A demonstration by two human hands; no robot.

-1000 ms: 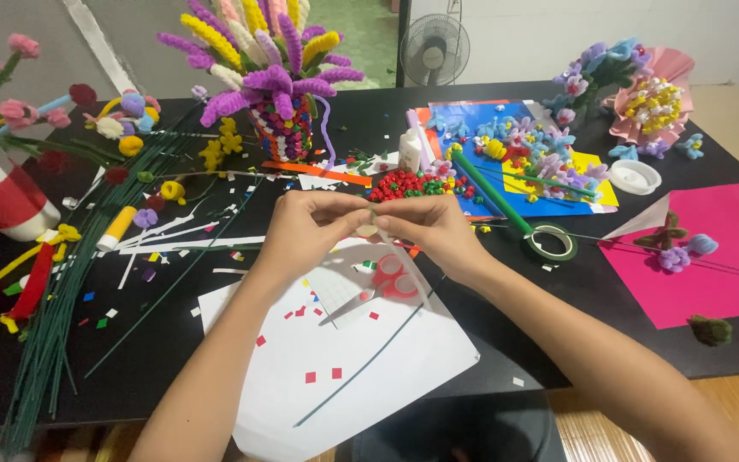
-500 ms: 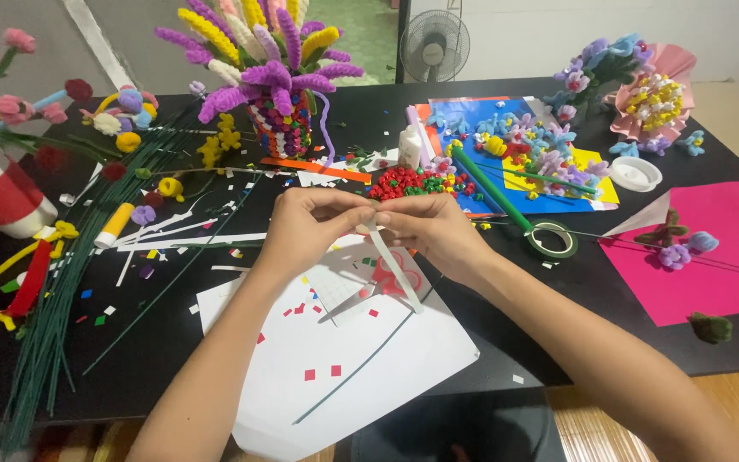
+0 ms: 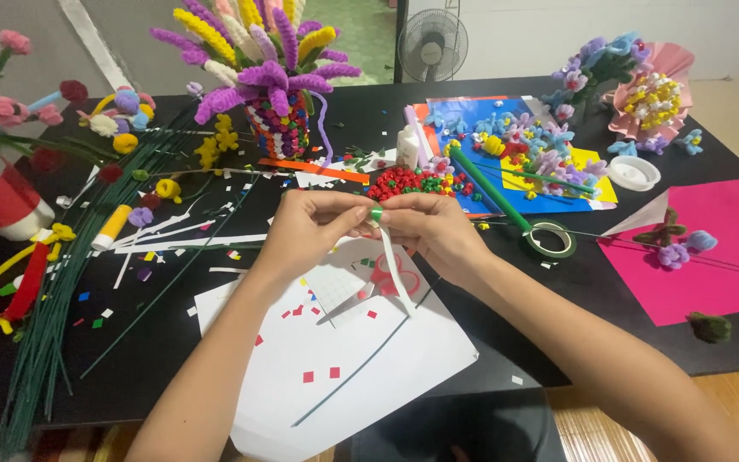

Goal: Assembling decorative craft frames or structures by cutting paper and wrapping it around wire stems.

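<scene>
Now hanging lower, white strip (image 3: 395, 269) pinched by hands (image 3: 375, 224).

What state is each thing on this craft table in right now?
Left hand: pinching the green piece.
Right hand: pinching the same piece.
White paper strip: hanging from the fingers.
Green tape roll: lying flat.
Glue bottle: upright, capped.
Scissors: lying on the white sheet.
Fan: cannot tell if running.

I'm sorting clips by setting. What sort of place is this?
Probably a home craft table: pipe-cleaner flowers in a beaded vase, green stem wires, coloured paper sheets on a black table, and a fan behind.
</scene>
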